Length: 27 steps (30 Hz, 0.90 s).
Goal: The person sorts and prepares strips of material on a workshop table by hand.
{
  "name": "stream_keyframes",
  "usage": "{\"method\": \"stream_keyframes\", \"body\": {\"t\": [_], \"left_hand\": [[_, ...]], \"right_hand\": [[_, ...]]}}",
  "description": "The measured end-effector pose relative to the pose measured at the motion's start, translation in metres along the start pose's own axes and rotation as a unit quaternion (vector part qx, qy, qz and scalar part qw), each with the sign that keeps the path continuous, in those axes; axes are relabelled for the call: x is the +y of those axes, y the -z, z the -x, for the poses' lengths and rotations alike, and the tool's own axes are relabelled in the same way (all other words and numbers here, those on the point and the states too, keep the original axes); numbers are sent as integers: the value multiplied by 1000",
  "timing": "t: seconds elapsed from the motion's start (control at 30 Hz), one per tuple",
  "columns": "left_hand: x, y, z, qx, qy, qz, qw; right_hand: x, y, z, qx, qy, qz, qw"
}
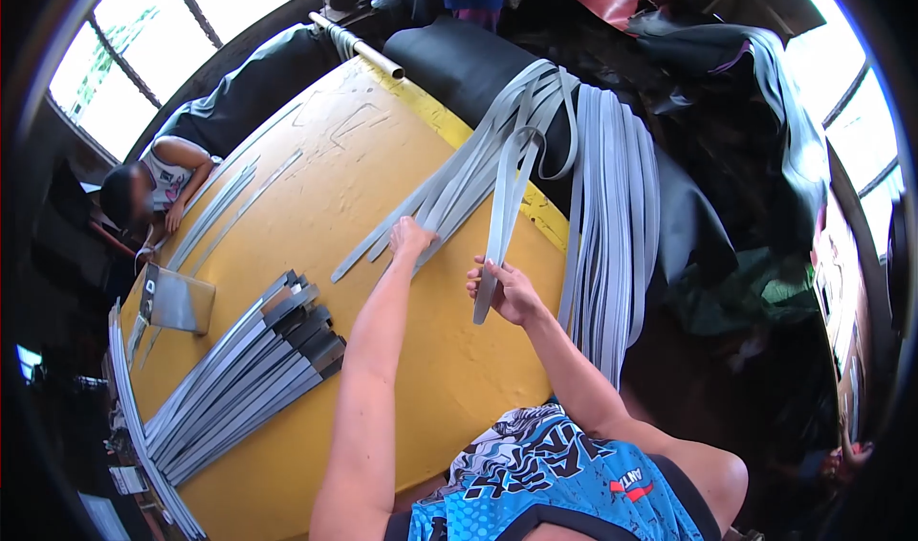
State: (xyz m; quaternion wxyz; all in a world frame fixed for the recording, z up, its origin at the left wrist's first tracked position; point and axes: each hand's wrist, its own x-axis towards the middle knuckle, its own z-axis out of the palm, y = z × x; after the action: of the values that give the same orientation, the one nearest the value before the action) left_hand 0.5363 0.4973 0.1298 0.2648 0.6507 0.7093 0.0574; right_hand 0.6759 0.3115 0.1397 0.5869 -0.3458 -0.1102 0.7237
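Note:
Long grey strips (pixel 449 182) lie fanned over the yellow table, their far ends running across its right edge. My left hand (pixel 411 239) is closed at the near part of this fan; its fingers are mostly hidden but seem to grip a strip there. In my right hand (pixel 507 290) is a looped grey strip (pixel 504 220), pinched between thumb and fingers, with its end hanging below the hand. A thick bundle of grey strips (pixel 612 216) drapes down off the table's edge, right of both hands.
Stacked bundles of grey strips (pixel 253 369) with dark ends lie on the yellow table (pixel 459 378) at left. Beyond them are a clear plastic box (pixel 182 300) and a co-worker (pixel 172 173) leaning at the edge. A pole (pixel 359 45) and black sheeting (pixel 459 67) are at the back.

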Motion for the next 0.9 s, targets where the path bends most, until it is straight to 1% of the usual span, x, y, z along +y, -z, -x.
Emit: {"method": "stream_keyframes", "body": {"t": [0.03,0.07,0.13,0.47,0.53,0.57,0.63,0.7,0.77,0.8,0.87,0.9], "left_hand": [[2,0,0,-18,21,5,1000],[4,0,-1,-19,17,3,1000],[6,0,-2,-29,42,-5,999],[-1,-10,-18,-33,23,-19,999],[-10,-13,-33,-55,18,0,998],[-12,-6,-36,-55,15,-1,998],[-15,12,-43,-84,30,78,993],[-2,56,-28,-141,-58,117,981],[34,122,9,-127,-80,95,984],[38,129,3,-124,-81,93,985],[43,143,-7,-98,-148,94,980],[46,146,-10,-97,-148,94,980]], "right_hand": [[-1,-1,1,2,4,-2,1000],[-1,-2,3,5,2,4,1000],[-2,-4,4,8,0,10,1000],[-2,-3,4,-2,7,16,1000],[0,1,2,-1,8,14,1000],[2,2,2,-6,6,9,1000],[2,5,-1,-8,9,0,1000],[3,5,0,-13,7,12,1000],[7,5,-1,-13,10,10,1000],[6,4,-3,-16,12,19,1000],[5,1,-6,-18,12,28,999],[5,1,-6,-14,11,37,999]]}}
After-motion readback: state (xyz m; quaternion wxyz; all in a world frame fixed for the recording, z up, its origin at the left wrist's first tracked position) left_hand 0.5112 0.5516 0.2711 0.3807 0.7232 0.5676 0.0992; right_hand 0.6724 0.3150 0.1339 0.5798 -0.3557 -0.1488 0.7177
